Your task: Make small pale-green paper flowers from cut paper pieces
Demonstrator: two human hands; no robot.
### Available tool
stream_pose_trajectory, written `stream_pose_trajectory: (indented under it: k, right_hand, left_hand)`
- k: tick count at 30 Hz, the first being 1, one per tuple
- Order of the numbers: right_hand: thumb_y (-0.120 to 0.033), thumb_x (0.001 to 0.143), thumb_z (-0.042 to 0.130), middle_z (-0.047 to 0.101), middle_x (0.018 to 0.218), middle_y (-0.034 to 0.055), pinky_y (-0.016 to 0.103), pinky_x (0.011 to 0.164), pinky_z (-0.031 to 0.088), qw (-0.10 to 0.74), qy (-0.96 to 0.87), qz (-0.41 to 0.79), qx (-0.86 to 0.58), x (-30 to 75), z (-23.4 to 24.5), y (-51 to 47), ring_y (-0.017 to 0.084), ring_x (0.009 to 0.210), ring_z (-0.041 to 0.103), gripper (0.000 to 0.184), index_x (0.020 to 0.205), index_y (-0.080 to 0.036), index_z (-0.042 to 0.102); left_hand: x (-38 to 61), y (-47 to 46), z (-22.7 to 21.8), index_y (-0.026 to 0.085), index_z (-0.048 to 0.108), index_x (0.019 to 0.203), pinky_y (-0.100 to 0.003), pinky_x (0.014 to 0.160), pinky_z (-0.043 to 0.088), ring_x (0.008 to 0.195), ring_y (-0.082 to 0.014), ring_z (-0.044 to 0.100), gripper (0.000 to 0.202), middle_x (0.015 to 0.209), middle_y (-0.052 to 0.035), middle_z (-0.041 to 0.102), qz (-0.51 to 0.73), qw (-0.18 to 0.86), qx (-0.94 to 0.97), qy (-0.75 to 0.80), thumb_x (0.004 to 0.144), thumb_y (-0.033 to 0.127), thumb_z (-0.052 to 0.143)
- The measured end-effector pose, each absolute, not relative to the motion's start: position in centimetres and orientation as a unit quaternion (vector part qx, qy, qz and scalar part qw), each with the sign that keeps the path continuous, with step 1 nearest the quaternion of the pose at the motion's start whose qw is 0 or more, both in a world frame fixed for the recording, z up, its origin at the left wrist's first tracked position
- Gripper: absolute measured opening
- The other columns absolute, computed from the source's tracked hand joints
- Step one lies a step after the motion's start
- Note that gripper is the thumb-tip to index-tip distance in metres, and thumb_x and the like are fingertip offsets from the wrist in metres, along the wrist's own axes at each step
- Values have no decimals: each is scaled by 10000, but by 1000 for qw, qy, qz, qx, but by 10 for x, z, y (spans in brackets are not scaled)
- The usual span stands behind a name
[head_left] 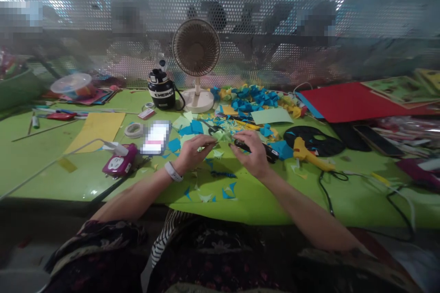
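Note:
My left hand, with a pale band on its wrist, pinches a small light green paper piece between thumb and fingers. My right hand is just right of that paper, its thumb and curved fingers apart. Behind the right hand is a long black tool, partly hidden; I cannot make out its kind or whether the hand touches it. Dark-handled scissors lie just beyond the left fingertips. Blue and green paper scraps are scattered in front of and around both hands.
A fan and black jug stand behind. Left are a phone, tape roll and purple power socket. Folded blue papers are piled behind. A corded yellow glue gun and red sheet are right.

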State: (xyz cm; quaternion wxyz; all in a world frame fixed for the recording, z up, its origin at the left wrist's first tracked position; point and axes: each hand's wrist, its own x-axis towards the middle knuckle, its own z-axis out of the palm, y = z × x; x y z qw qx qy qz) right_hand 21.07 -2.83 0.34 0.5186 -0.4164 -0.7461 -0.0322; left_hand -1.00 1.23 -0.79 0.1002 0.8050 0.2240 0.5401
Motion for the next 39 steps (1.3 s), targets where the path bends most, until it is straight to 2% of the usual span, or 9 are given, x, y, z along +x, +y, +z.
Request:
stream_pose_trajectory:
  k: [4, 9, 14, 21, 29, 33, 39]
  right_hand:
    - [-260, 928, 616, 646, 990, 78, 390, 830, 554, 497, -758, -62, -418, 215, -2, -25, 216, 938, 637, 123, 921, -250, 738]
    - [-269, 928, 622, 666, 958, 73, 396, 804, 546, 480, -751, -97, -444, 219, -2, -23, 216, 901, 629, 151, 920, -269, 773]
    - [-274, 934, 604, 670, 911, 77, 394, 802, 543, 474, -742, -115, -461, 223, -1, -18, 217, 881, 632, 178, 902, -253, 778]
    - [-297, 929, 582, 678, 894, 77, 375, 812, 539, 443, -728, -129, -507, 244, 13, 0, 224, 877, 642, 208, 898, -249, 781]
    - [-251, 855, 615, 733, 883, 68, 324, 775, 493, 297, -709, -42, -638, 269, 43, 64, 214, 821, 654, 188, 875, -211, 798]
    - [-267, 881, 571, 753, 1024, 75, 302, 781, 473, 205, -703, -34, -680, 261, 50, 103, 219, 910, 660, 252, 959, -212, 805]
    - [-240, 875, 549, 770, 1095, 51, 279, 768, 464, 147, -719, -18, -679, 244, 41, 140, 227, 987, 666, 281, 989, -226, 806]
  left_hand:
    - [-10, 14, -8, 173, 718, 993, -253, 774, 610, 856, -145, 733, 118, 926, -69, 772, 534, 92, 811, 222, 915, 183, 630]
    - [-9, 14, -7, 165, 720, 1039, -267, 798, 619, 888, -154, 739, 171, 966, -77, 775, 532, 111, 808, 225, 902, 146, 618]
    - [-9, 13, -10, 173, 690, 1148, -240, 719, 630, 860, -148, 742, 248, 1045, -89, 761, 537, 178, 780, 268, 919, 194, 597]
    - [-8, 18, -16, 182, 710, 1096, -227, 679, 619, 829, -143, 724, 217, 989, -74, 754, 537, 179, 777, 275, 916, 195, 591]
    - [-5, 17, -18, 179, 703, 1082, -249, 736, 611, 872, -147, 718, 202, 968, -73, 757, 534, 161, 794, 243, 921, 164, 581]
    - [-6, 14, -13, 169, 701, 1071, -267, 770, 609, 865, -156, 731, 201, 972, -81, 765, 527, 139, 806, 231, 911, 138, 583]
    - [-6, 14, -16, 164, 700, 1053, -274, 788, 613, 891, -162, 744, 204, 988, -89, 770, 515, 125, 819, 219, 903, 115, 571]
